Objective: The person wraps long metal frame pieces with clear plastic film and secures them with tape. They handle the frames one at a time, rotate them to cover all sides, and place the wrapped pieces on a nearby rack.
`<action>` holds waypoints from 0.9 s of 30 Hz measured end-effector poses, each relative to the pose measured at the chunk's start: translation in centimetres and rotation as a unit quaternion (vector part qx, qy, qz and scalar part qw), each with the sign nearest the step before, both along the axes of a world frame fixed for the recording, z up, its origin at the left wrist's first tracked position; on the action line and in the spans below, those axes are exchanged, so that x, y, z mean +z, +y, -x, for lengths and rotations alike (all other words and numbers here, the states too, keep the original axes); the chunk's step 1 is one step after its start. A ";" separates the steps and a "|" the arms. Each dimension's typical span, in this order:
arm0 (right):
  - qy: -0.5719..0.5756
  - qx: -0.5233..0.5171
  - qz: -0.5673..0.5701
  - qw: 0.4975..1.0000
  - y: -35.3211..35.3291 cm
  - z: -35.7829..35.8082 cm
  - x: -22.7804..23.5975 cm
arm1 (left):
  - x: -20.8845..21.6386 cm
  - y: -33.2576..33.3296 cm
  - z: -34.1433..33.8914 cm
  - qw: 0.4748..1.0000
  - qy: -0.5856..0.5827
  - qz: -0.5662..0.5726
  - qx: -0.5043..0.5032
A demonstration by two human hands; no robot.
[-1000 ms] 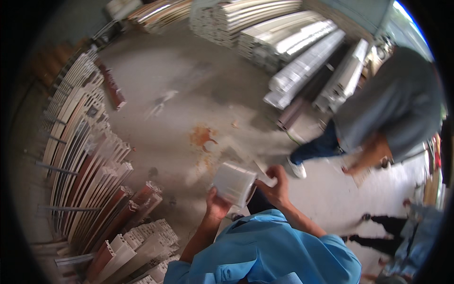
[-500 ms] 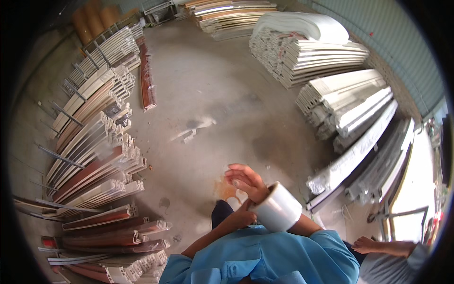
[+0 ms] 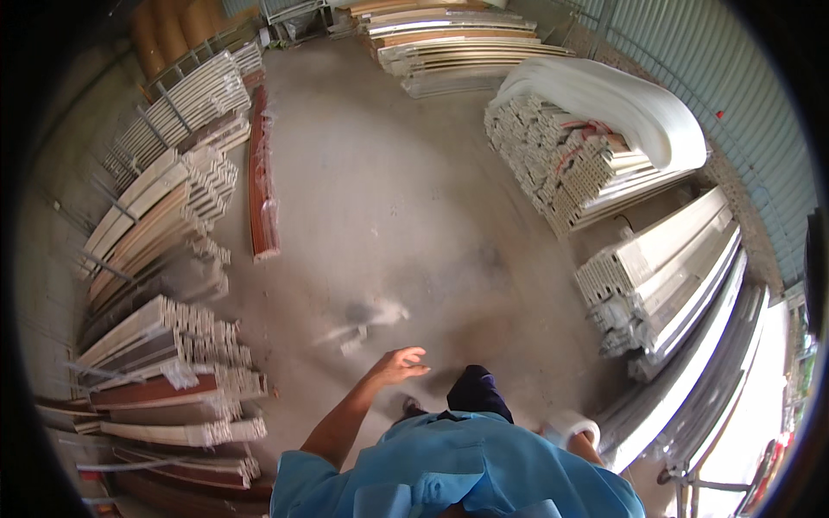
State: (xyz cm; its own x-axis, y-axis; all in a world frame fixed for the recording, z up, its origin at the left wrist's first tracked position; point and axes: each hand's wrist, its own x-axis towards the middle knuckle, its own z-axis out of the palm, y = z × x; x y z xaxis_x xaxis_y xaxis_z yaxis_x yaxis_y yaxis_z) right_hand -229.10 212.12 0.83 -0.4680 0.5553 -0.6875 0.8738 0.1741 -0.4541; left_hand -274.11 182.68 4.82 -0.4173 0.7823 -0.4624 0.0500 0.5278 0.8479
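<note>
My left hand is held out in front of my body above the floor, slightly left of the middle. Its fingers are loosely curved and apart, with nothing in them. At my right side hangs a white roll of plastic film. My right forearm runs into the roll, which seems to sit around it. The fingers of my right hand are hidden, so I cannot tell their state. Below my left hand, scraps of white material lie on the floor.
Stacks of long white and brown profiles line the left side on racks. One brown wrapped bundle lies along the floor. On the right are more white profile stacks, one topped by a white foam sheet. Further profiles lie at the back.
My right arm, with the film roll on it, has dropped to my right side. My left hand has left the roll and swung forward. I have moved ahead; the other person is out of view.
</note>
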 end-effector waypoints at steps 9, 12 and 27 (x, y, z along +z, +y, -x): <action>-0.115 -0.032 0.021 0.993 20.9 20.5 -4.7 | -15.8 2.1 24.9 0.857 -0.225 0.235 0.400; -0.057 0.045 -0.016 0.997 31.1 34.1 -3.2 | -15.1 5.2 25.0 0.906 -0.148 0.231 0.323; 0.156 0.031 -0.156 0.975 55.5 92.4 10.6 | -14.3 29.1 80.0 0.886 -0.078 0.120 0.440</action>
